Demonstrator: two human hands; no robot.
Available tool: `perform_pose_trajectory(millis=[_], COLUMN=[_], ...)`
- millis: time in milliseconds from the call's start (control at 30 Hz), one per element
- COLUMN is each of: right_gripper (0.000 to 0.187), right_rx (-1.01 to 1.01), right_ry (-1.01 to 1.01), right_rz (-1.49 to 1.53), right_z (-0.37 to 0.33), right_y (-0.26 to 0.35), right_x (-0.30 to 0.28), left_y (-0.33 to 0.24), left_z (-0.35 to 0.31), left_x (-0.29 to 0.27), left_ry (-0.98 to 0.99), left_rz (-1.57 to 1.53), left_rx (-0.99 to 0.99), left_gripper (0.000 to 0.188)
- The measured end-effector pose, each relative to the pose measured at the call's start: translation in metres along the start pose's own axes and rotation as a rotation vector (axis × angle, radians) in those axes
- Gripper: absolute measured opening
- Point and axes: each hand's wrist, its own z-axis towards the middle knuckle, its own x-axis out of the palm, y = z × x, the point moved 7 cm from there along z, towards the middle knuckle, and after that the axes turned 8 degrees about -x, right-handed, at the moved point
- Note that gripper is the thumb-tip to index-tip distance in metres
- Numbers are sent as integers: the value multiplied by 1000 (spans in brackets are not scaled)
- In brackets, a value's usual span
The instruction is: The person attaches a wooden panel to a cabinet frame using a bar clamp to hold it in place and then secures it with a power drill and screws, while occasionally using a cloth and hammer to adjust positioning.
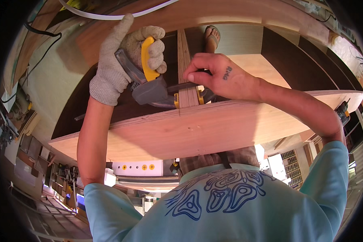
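Two hands: a worker in a pale blue shirt (246, 218) reaches over a long board (213, 129) to a clamp (149, 93).
Gloved left hand (109, 72): wrapped around the clamp's grip, fingers curled over the yellow handle (146, 57), one digit jutting upward.
Bare right hand (228, 76): narrow, thumb and fingers drawn together just above the clamp's bar (181, 86); whether they pinch anything cannot be told from here.
Clamp: set across an upright strip (183, 46), close to the board's edge, with yellow pads (200, 97) on either side of the strip, apparently touching it.
Step at the strip: by the look of it, fitting the clamp; how tightly it bites cannot be seen.
Next move at the handle: seems to call for a firm left squeeze, the pads kept square on the strip, the right fingers clear of the pinch; a crooked bite could let the strip shift.
Beyond the board: a sandalled foot (212, 37) stands to the right of the strip.
Board's right end: what looks like a drill (343, 112) sits near it.
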Motion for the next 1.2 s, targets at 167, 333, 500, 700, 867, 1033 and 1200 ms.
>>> perform_pose_trajectory(millis=[167,333,500,700,867,1033,1200], right_gripper=[24,20,51,99,98,95,99], right_rx=[68,212,185,651,546,614,706], right_ry=[10,199,229,391,568,371,324], right_rz=[76,-63,115,936,843,799,530], right_z=[-1,8,-6,-47,-39,-47,-50], right_y=[-8,-12,-24,-56,-52,-38,-34], right_x=[6,9,-2,18,21,18,11], left_y=[3,2,3,3,4,9,6], left_z=[-2,-4,-4,1,-3,-8,-13], left_x=[10,11,3,8,6,17,25], left_ry=[93,152,101,101,136,141,153], left_rz=[25,31,-69,-24,-52,-47,-5], left_rx=[19,47,-55,-29,-54,-54,49], left_gripper=[86,92,88,82,81,85,92])
